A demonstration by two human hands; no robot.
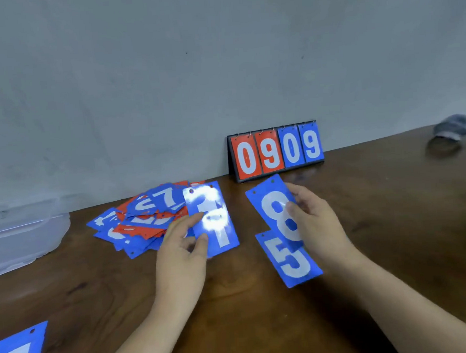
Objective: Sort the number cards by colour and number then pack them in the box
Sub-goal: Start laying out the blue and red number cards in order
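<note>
Over the table [262,324], the left hand [182,250] is pinching the 1 card [215,223] beside the pile [142,222], its long axis running away, top leaning left. The right hand [316,225] is gripping the 8 card [269,201], leaning likewise, overlapping the 5 card [289,260].

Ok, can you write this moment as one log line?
left grip: holds glary blue card | right grip: holds blue 8 card | blue 5 card: on table

Brown wooden table [393,221] abuts grey wall [165,71]. Flip scoreboard [276,151] (reading 0909) stands against wall. Blurred grey object [452,128] far right, unidentifiable.
</note>
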